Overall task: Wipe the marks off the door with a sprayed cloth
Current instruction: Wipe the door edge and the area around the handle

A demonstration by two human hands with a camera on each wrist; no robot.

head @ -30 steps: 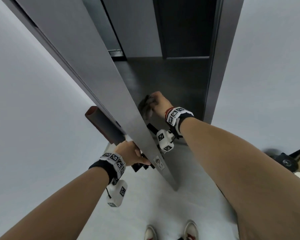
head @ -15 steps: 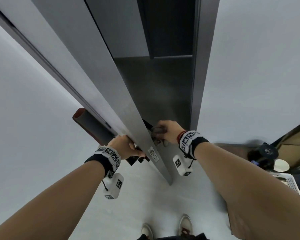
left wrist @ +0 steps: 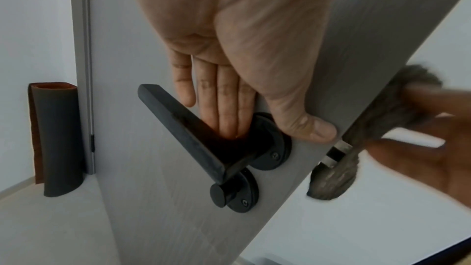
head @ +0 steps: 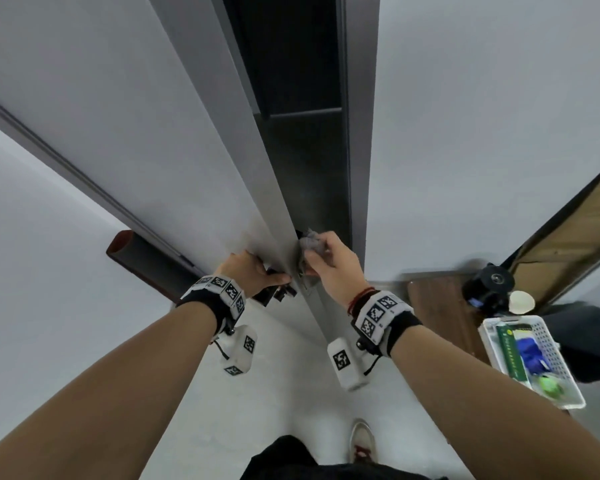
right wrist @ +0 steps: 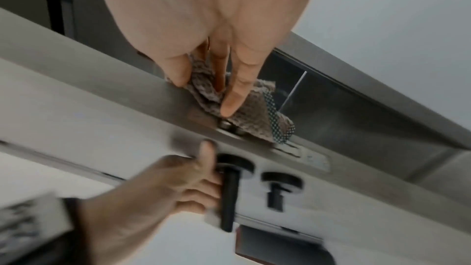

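Note:
The grey door stands ajar, with its narrow edge facing me. My right hand pinches a grey cloth and presses it onto that edge by the metal latch; the wrist view shows the cloth bunched under the fingers. My left hand is at the black lever handle. Its fingers lie straight between lever and door face, with the thumb on the door's edge. A black thumb-turn sits below the lever.
A rolled dark mat leans on the wall behind the door. At the right are a white basket with blue and green items, a wooden board and a black round device. The gap beyond the door is dark.
My right hand with the cloth has come off the door's far face to the edge at the latch. The view has swung right, bringing the basket in. The left hand stays at the handle.

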